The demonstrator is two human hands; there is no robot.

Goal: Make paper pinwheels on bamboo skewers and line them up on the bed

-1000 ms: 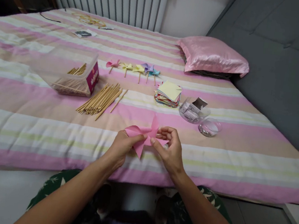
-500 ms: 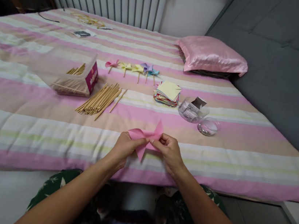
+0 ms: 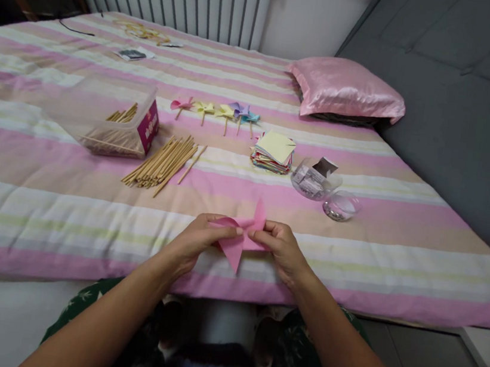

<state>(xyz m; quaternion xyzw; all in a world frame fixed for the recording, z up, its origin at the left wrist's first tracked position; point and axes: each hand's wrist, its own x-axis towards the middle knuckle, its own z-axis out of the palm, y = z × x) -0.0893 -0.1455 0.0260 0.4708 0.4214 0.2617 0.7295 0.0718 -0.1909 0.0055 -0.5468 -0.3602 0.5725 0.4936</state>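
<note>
A pink paper pinwheel (image 3: 232, 250) is held just above the near edge of the bed, its corners folded in toward the middle and one point sticking up, another pointing down. My left hand (image 3: 196, 238) pinches its left side, thumb at the centre. From the right, my right hand (image 3: 282, 245) grips the other side, thumb also pressed near the centre. Beyond my hands lies a pile of thin wooden sticks (image 3: 164, 164), with one single stick (image 3: 192, 165) beside it. A stack of coloured paper squares (image 3: 275, 148) sits farther right.
Several finished pinwheels (image 3: 225, 111) on sticks lie in a row farther back. A clear plastic box (image 3: 119, 131) with sticks stands left. Two small clear tubs (image 3: 312, 183) hold small parts at right. A pink pillow (image 3: 348, 89) rests against the grey headboard (image 3: 452, 114).
My left hand has shifted slightly left and its fingers have straightened along the paper. The pinwheel's lower point has swung a little to the right and down.
</note>
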